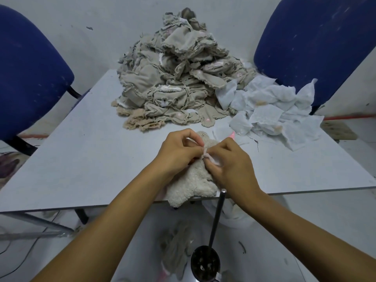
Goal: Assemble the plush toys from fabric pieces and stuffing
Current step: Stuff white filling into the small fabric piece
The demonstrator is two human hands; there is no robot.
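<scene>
Partly hidden beneath both hands, the cream plush toy [191, 186] overhangs the table's [81, 159] near edge. Left hand [179, 151] and right hand [232, 167] pinch its opening with curled fingers.

Table [85, 159] with fabric heap [171, 78] at rear centre, paper pieces [270, 110] to its right, plush piece [191, 184] on the near edge under both hands, chairs [30, 78] flanking.
</scene>
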